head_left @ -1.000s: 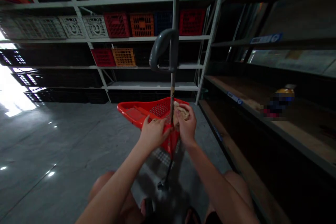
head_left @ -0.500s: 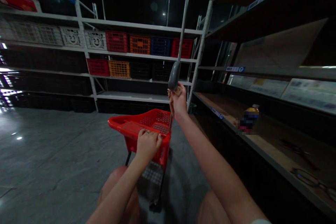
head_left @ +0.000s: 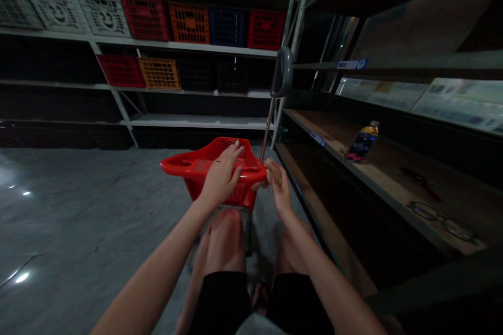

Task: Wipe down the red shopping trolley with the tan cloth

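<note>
My left hand lies over the handle bar of a red plastic shopping cart, its fingers stretched out and not wrapped round it. At the bar's right end, my right hand has its fingers closed on a crumpled tan thing, whose kind I cannot make out. Just above that hand, a thin pole rises along the cart's right side; whether it touches the hand is unclear. A grey loop-shaped grip sits higher on the pole, and a metal length runs up from there.
To the right, a wooden shelf bears a bottle with a yellow top, a pair of glasses and a dark red object. White racks ahead hold plastic crates. My knees are close behind the cart.
My right hand has come down from just under the grey grip to the cart's handle bar. My left hand's fingers have straightened from their curl on the bar. The view has tilted downward.
</note>
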